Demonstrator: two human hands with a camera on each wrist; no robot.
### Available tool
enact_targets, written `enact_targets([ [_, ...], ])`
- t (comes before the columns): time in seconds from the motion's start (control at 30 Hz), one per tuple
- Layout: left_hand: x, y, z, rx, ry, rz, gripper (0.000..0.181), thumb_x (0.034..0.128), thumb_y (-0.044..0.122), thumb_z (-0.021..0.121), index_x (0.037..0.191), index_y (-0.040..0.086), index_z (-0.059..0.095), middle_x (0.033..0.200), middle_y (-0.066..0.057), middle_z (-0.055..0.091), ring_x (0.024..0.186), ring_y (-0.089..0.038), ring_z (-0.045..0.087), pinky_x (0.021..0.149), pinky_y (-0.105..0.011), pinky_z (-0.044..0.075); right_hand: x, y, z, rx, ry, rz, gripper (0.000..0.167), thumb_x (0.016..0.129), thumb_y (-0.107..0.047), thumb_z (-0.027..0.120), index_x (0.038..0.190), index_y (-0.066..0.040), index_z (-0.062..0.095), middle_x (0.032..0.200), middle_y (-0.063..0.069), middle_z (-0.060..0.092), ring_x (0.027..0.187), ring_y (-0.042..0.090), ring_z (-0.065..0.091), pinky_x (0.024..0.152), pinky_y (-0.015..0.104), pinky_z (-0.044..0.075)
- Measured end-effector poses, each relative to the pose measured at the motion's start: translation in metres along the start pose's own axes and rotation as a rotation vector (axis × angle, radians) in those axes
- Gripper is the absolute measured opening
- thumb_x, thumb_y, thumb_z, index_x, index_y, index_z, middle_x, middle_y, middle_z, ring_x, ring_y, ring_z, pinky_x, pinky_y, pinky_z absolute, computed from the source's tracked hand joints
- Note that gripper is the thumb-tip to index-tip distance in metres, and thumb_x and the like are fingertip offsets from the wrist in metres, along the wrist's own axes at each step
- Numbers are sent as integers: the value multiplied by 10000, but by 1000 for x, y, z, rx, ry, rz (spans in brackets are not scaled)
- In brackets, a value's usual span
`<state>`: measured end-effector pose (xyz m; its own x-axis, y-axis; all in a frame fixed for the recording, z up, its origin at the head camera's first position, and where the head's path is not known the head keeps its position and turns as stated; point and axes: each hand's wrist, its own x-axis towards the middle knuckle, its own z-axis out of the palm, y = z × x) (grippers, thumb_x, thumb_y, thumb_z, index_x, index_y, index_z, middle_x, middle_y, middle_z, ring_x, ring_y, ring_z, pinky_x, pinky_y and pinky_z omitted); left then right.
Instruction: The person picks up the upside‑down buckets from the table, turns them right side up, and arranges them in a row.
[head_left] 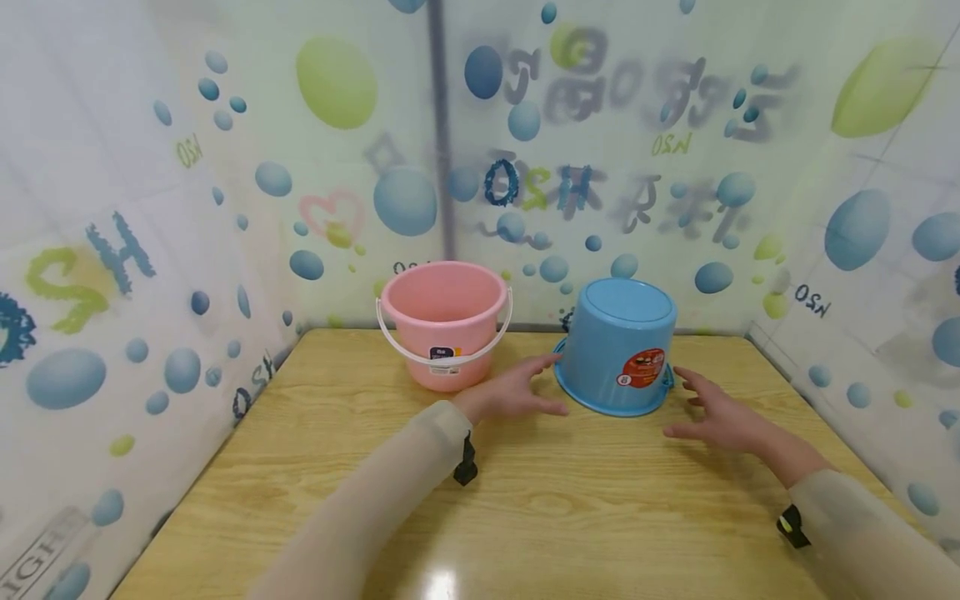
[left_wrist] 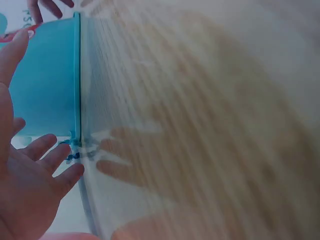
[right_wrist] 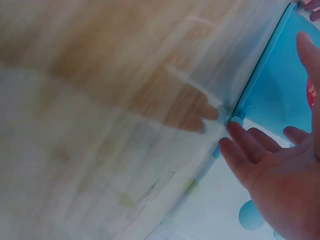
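Brightly blue bucket, upside down

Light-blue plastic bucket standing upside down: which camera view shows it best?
The head view shows the light-blue plastic bucket best: nearly whole, with its base and red oval label. Both wrist views crop it at the picture's edge, showing part of its side, rim and label.

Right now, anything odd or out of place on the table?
Yes: the blue bucket is upside down on the table, base up, while the pink bucket beside it stands upright. No spill or damage visible.
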<state>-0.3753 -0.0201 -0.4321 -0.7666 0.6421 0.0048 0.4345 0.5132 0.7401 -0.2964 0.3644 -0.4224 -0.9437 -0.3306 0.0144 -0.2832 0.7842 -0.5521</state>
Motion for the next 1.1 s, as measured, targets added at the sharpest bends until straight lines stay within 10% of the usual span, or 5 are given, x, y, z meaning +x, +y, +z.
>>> enact_targets([
  [1.1,52,-9,15,45,47,-118,1241,909,414,916,1786,351,41,1835,-41,263,1682,-314,305,1363,-529,296,41,9,6,20,-74,84,1308,951,-431,873,1696,123,-49,1730,464,112,1580,692,168,1263,814,192],
])
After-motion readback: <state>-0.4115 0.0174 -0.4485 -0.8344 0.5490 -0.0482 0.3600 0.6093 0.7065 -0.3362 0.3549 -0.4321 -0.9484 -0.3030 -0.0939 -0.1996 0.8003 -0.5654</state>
